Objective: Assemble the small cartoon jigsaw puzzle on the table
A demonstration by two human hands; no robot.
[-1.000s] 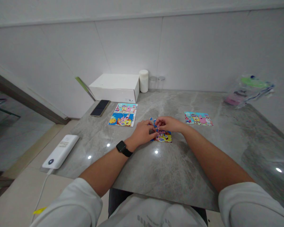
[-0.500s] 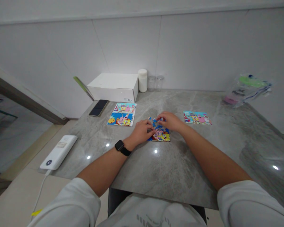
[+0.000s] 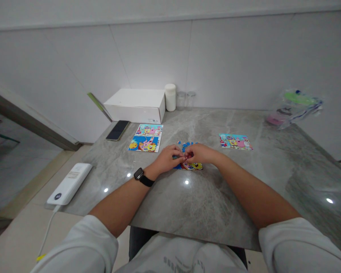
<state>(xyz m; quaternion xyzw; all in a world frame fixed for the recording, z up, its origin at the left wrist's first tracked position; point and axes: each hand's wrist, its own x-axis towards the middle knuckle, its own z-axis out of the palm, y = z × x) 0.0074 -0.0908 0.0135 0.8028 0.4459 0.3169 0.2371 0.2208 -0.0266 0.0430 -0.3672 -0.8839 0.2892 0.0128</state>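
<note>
A small cartoon jigsaw puzzle (image 3: 198,166), partly put together, lies on the grey table before me. Loose blue puzzle pieces (image 3: 186,145) are heaped along its far side. My left hand (image 3: 169,157), with a black watch on the wrist, rests on the puzzle's left part with curled fingers. From the right, my right hand (image 3: 201,154) reaches over the middle of the puzzle, thumb and forefinger pinched. The fingertips of both hands meet there, and what the right pinch holds is mostly hidden; it seems to be a puzzle piece. My hands cover much of the picture.
A cartoon picture sheet (image 3: 146,138) lies at the left, a cartoon card (image 3: 235,141) at the right. Behind are a phone (image 3: 118,130), white box (image 3: 136,105), white bottle (image 3: 170,98) and glass jars (image 3: 190,99). A plastic bag (image 3: 294,108) and power bank (image 3: 71,184) sit near the edges.
My right hand has moved from the loose pieces toward me and left, onto the puzzle, with its fingertips now against my left ones. My left hand has barely moved.
</note>
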